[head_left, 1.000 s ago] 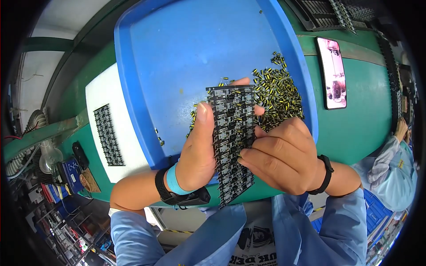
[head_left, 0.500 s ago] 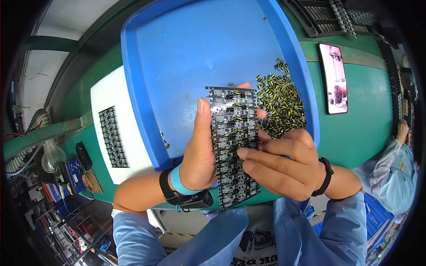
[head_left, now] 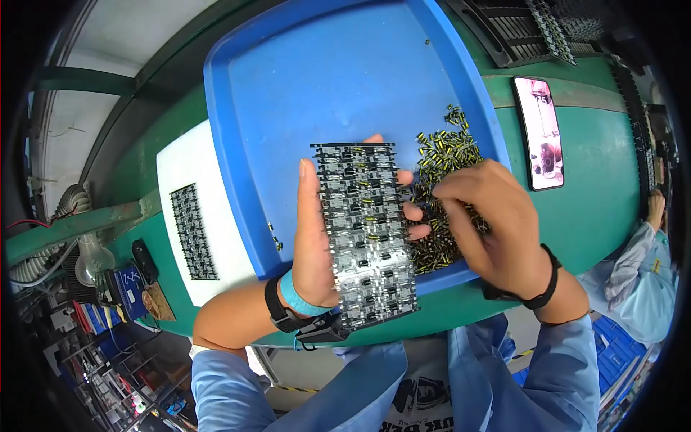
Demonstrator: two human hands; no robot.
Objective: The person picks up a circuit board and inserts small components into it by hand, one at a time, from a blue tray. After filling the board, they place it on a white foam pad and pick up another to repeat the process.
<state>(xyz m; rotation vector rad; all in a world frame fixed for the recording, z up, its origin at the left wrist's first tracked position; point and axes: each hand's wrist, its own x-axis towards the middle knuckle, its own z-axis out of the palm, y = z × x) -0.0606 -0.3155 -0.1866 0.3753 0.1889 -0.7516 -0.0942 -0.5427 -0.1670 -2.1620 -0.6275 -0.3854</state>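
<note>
My left hand [head_left: 311,255] holds a long dark circuit board panel [head_left: 367,230] from beneath, thumb along its left edge and fingertips showing past the right edge. Rows of metallic parts cover the panel, and several small yellow-and-black cylinders, which look like capacitors, sit along its upper middle. Beside it, a heap of the same capacitors [head_left: 450,162] with wire leads fills the right side of the blue tray [head_left: 288,93]. Over this heap, my right hand [head_left: 500,230] is closed in a pinch, thumb and forefinger tips close together. Anything between them is too small to make out.
A second board panel [head_left: 193,230] lies on a white foam sheet [head_left: 229,248] left of the tray. On the green table [head_left: 590,144] to the right lies a phone [head_left: 540,133] with a lit screen. Another person's hand [head_left: 655,210] shows at far right.
My right hand has left the panel and moved right, over the capacitor heap. The panel in my left hand has shifted slightly left and lies more squarely in view.
</note>
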